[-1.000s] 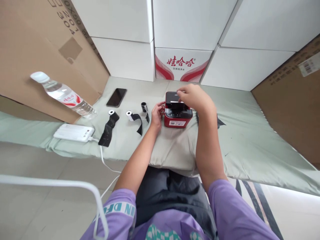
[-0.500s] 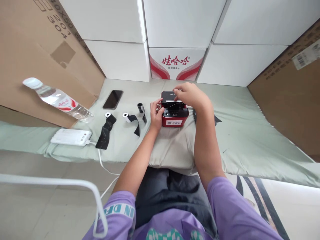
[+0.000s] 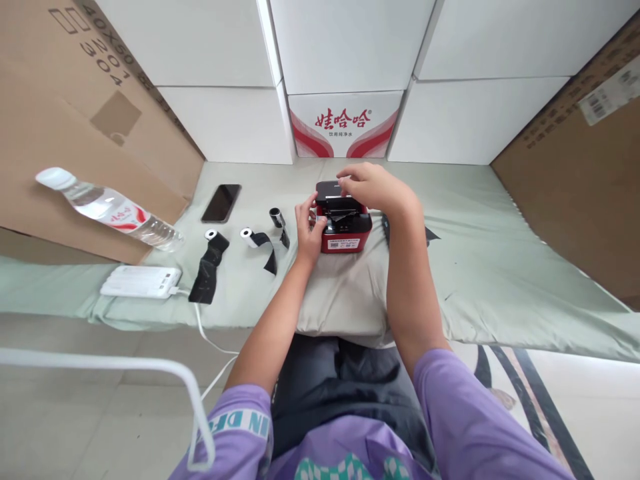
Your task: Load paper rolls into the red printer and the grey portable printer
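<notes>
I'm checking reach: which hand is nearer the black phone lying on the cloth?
Left. The left hand is at the red printer's left side, nearer the phone; the right hand rests atop the printer, farther.

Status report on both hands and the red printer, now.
Left hand gripping red printer at its left side. Right hand over its open top. Three black-ribbon rolls lie left, apart.

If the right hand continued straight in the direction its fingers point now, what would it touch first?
The right hand points leftward over the red printer. Going straight on, it would probably meet the left hand's fingertips at the printer's left edge first, though depth is unclear.
</notes>
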`<state>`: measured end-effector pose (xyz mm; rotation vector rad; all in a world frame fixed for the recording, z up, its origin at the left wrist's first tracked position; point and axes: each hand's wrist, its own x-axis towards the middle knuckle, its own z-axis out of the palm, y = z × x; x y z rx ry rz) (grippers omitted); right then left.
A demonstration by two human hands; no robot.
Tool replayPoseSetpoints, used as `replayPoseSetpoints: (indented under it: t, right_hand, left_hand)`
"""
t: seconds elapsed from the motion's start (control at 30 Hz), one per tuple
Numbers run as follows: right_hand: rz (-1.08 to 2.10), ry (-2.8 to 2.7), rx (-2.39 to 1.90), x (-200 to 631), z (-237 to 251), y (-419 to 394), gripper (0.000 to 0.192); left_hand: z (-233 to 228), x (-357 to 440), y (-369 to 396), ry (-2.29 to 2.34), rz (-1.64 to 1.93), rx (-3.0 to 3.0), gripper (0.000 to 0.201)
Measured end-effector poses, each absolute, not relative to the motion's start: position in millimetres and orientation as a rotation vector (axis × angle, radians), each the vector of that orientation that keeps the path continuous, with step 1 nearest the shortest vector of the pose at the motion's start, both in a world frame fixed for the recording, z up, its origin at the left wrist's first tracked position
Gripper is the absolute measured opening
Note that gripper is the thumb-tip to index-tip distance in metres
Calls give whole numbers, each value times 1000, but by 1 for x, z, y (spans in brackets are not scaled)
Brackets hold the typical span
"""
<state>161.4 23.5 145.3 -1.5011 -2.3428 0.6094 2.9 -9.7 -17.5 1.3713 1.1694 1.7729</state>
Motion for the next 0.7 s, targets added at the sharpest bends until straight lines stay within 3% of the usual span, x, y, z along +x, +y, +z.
replayPoseSetpoints:
  t: [0.2,0.37,0.5,0.7]
  right_hand:
    - [505,-2307,-1431,163,145,28,38]
    - [680,-2251,-1442,164,143,30,36]
    - [844,-2211,-1442,164,139,32,32]
    - [849,-2186,-1459,165,139,32,29]
  left_hand:
    - [-10,7,-20,1239,1858,1592,57]
    - [-6,11,-29,1492,1702,2152,20]
    - [-10,10,-30,1596,1719,2299,21]
    - [-10,10,-31,1468,1786,2360,21]
